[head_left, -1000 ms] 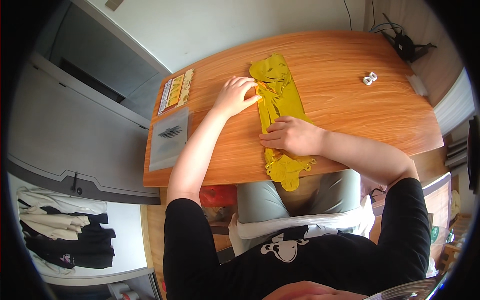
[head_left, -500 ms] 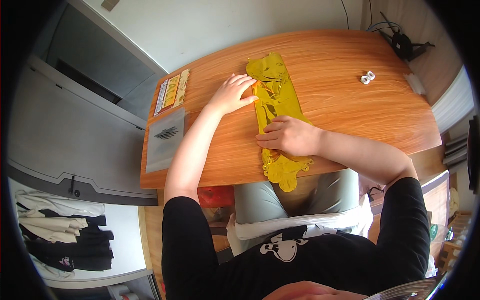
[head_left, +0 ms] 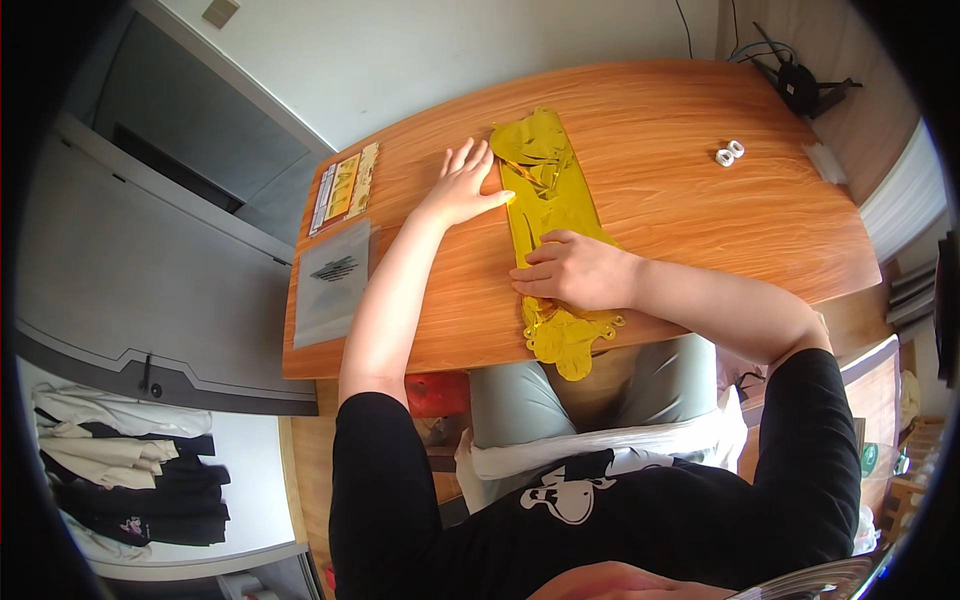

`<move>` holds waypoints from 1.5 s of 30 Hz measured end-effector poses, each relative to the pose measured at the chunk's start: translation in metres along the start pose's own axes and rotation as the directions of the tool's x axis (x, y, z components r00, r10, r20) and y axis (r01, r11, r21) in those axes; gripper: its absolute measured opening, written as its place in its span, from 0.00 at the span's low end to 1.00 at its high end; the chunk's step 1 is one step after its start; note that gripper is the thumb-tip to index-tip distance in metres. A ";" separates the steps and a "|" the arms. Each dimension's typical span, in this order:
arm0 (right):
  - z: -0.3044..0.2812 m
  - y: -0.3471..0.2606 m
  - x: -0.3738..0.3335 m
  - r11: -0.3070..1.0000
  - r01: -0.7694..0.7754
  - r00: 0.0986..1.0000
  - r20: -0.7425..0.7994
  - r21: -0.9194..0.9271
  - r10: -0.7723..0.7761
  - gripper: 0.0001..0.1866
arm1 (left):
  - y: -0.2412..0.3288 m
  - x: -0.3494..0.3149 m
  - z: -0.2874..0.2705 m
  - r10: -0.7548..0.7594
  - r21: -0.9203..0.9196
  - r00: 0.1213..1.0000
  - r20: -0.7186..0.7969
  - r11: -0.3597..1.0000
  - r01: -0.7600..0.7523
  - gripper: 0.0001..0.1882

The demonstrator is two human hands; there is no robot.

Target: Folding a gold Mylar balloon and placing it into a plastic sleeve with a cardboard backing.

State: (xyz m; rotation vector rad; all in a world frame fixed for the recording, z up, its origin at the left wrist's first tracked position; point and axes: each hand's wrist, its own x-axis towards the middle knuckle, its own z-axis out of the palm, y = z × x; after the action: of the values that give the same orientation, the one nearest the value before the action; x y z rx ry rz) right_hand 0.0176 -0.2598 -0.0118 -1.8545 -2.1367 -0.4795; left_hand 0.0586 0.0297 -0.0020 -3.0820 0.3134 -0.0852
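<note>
Yellow foil (head_left: 568, 208), laid out but only partly flat, overhangs the near edge of the table (head_left: 690, 225), the left hand (head_left: 464, 193) spread, gripping nothing, the right hand (head_left: 592, 274) bent upon it, pinch indeterminable.

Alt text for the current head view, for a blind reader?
A person's right hand rests on a crinkled yellow sheet overhanging the near edge of a wooden table; the left hand touches the sheet's left edge. A translucent sleeve lies left, two white rings right.
</note>
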 end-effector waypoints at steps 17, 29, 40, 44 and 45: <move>-0.002 0.003 0.003 0.984 0.007 0.998 -0.059 0.176 0.004 0.17 | 0.069 -0.048 0.009 0.272 -0.198 0.959 0.078 0.947 -0.253 0.38; -0.010 0.035 -0.013 0.628 -0.771 0.637 -0.149 -0.111 0.756 0.12 | 0.077 -0.052 0.010 0.265 -0.204 0.964 -0.029 0.942 -0.265 0.41; -0.002 0.042 -0.017 0.657 -0.753 0.655 -0.107 -0.017 0.748 0.14 | 0.078 -0.052 0.010 0.280 -0.245 0.955 -0.092 0.924 -0.295 0.40; -0.013 0.034 -0.008 0.540 -0.837 0.543 0.022 0.084 0.839 0.17 | 0.077 -0.053 0.014 0.290 -0.185 0.954 -0.082 0.936 -0.300 0.42; -0.015 0.034 -0.007 0.542 -0.836 0.546 0.028 0.082 0.837 0.17 | 0.079 -0.054 0.013 0.287 -0.181 0.955 -0.069 0.938 -0.295 0.44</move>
State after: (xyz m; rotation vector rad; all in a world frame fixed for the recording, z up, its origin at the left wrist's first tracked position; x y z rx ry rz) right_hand 0.0519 -0.2677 0.0014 -2.4932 -0.9594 -0.1486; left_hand -0.0092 -0.0361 -0.0211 -3.1786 0.8218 -0.1154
